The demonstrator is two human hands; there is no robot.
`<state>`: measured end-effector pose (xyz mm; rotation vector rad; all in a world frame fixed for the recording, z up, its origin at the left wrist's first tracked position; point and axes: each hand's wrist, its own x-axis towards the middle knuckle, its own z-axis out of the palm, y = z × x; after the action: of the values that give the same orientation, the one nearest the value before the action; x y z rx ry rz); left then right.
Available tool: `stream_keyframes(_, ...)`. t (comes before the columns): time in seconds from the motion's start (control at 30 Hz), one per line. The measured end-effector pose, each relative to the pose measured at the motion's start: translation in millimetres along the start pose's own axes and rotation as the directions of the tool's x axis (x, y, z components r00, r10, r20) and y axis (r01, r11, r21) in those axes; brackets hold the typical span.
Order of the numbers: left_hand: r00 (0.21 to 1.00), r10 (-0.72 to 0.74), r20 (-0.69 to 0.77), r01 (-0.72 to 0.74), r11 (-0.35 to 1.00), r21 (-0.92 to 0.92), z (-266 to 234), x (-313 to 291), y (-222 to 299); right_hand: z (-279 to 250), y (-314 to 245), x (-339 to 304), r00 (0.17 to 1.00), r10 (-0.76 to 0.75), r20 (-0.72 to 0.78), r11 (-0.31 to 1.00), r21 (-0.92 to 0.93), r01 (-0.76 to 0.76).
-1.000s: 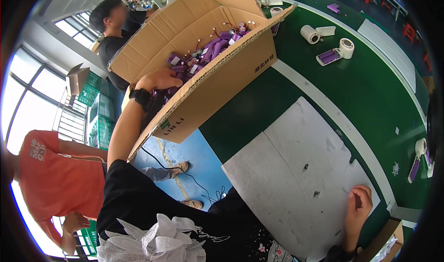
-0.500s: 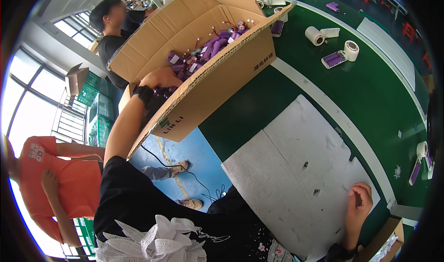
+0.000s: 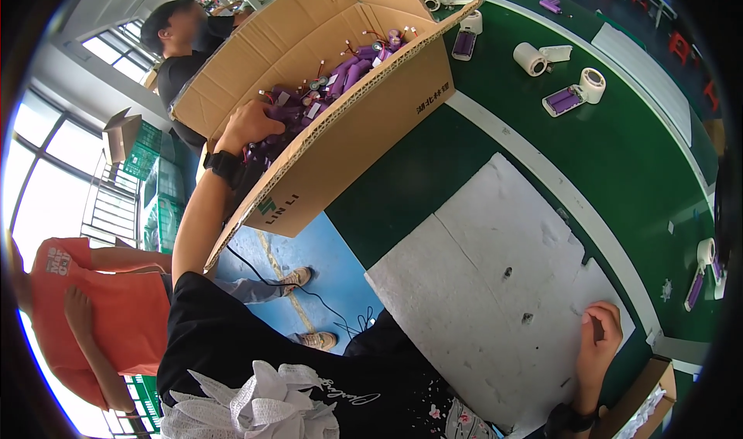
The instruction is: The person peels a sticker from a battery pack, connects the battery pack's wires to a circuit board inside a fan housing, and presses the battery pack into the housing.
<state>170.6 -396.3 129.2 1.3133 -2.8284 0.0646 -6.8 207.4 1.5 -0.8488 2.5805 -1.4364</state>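
Observation:
My left hand (image 3: pixel 249 126) is inside an open cardboard box (image 3: pixel 364 146), at the near end of a heap of purple battery packs (image 3: pixel 340 79) with short wires and small connectors. Its fingers are bent down onto the packs. The fingertips are hidden, so what they hold, if anything, does not show. On the right, my right hand (image 3: pixel 600 342) rests at the edge of a worn pale sheet (image 3: pixel 480 261). Its fingers curl loosely, apart from the thumb, with nothing between them.
White handheld devices with purple cells, one of them a round-headed device (image 3: pixel 592 85), lie on the green table (image 3: pixel 619 168). A small carton (image 3: pixel 646 396) stands at the lower right. A person in orange (image 3: pixel 101 315) and another in black (image 3: pixel 182 71) are on the left.
My left hand has risen a little and shifted left over the battery packs, showing more of its back. My right hand stays in place. The view has shifted slightly.

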Motion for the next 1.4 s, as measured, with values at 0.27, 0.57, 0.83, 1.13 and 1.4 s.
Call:
stream_keyframes(0.27,0.992,-0.080,-0.094,0.067,0.988,-0.142,-12.5,6.5,-9.0,1.4,-0.7,1.4,1.000,0.005,0.002,1.000,0.009,-0.005)
stream_keyframes(0.57,0.990,-0.124,0.074,0.112,0.340,-0.934,-23.9,2.9,-23.3,0.7,4.5,-1.4,1.000,-0.031,-0.004,0.999,0.008,0.031)
stream_keyframes(0.83,0.995,-0.028,-0.091,-0.094,-0.104,-0.990,-50.4,-16.9,-31.1,4.0,9.6,-2.8,0.999,-0.041,-0.025,0.996,0.075,0.043)
stream_keyframes(1.13,0.782,0.073,-0.619,-0.575,-0.297,-0.762,-174.8,-200.7,-52.0,3.2,7.9,-0.6,0.996,-0.075,-0.044,0.992,0.095,0.078)
stream_keyframes(1.4,0.656,0.611,-0.442,-0.543,-0.025,-0.839,-45.6,-208.4,184.6,-1.2,14.1,-2.9,0.993,-0.100,-0.056,0.993,0.052,0.103)
